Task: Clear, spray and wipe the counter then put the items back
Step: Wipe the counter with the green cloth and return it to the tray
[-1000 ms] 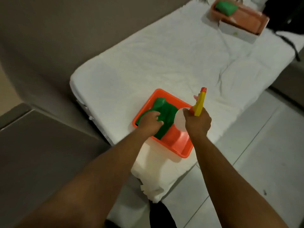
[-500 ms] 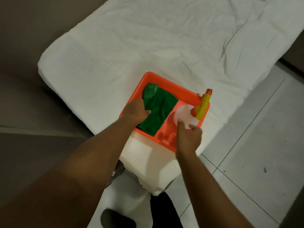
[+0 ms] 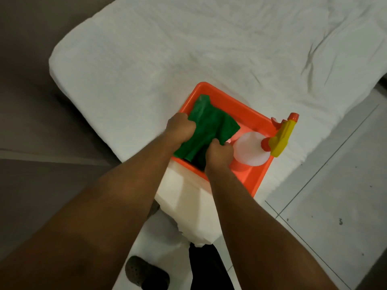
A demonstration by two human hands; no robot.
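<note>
my left hand [image 3: 180, 128] and right hand [image 3: 219, 154] both gripped the green cloth [image 3: 206, 126] in the orange tray [image 3: 254, 122]; spray bottle [image 3: 259, 147] lay beside it.

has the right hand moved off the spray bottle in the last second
Yes. The right hand has left the spray bottle and shifted left across the orange tray to grip the green cloth.
</note>
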